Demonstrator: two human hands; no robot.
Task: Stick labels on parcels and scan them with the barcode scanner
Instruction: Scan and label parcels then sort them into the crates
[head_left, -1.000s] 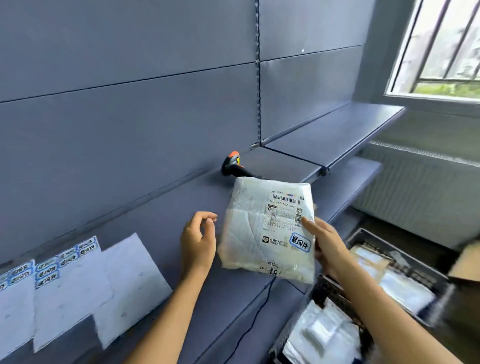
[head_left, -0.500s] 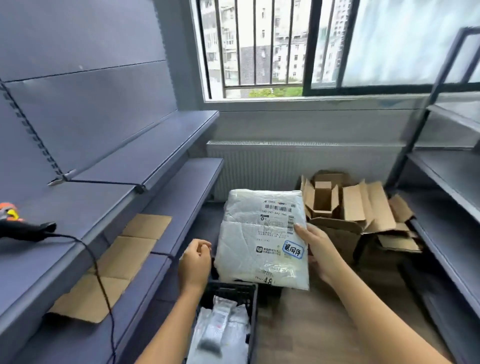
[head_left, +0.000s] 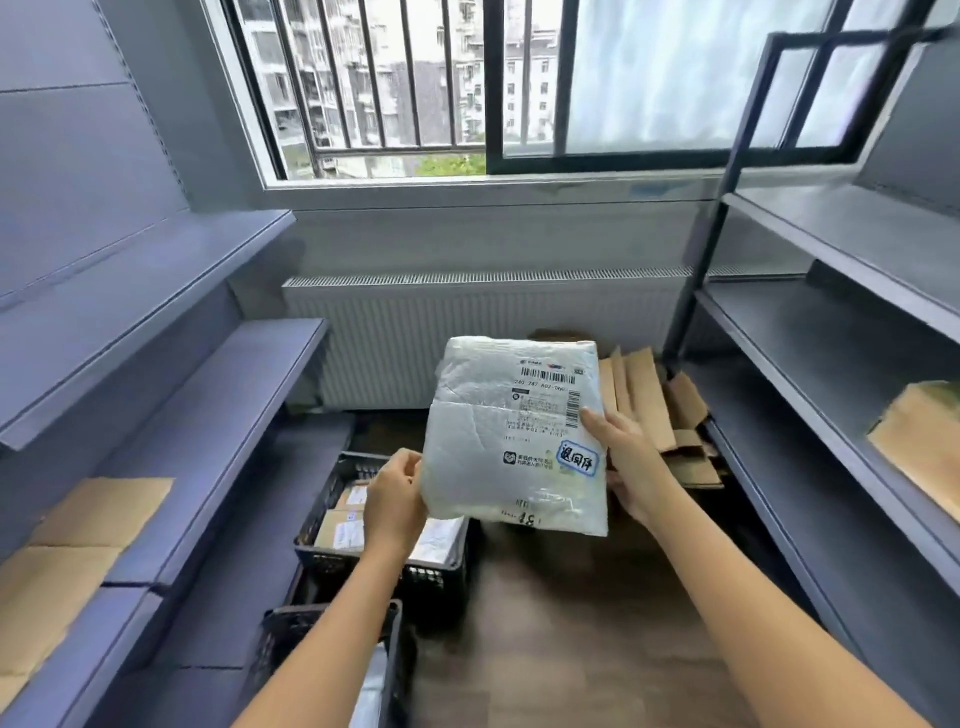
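Head view: left hand (head_left: 394, 501) and right hand (head_left: 631, 462), both in a grip on the white labelled parcel (head_left: 488, 447)

The right grip (head_left: 628, 457) is holding a white parcel (head_left: 498, 431) upright by its right edge, thumb lying on the front near a blue label (head_left: 577, 458). The left grip (head_left: 395, 504) is holding the left edge, above a black crate (head_left: 322, 558).

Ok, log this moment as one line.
parcel: held up, blue sticker on | left hand: holds left edge | right hand: grips right edge
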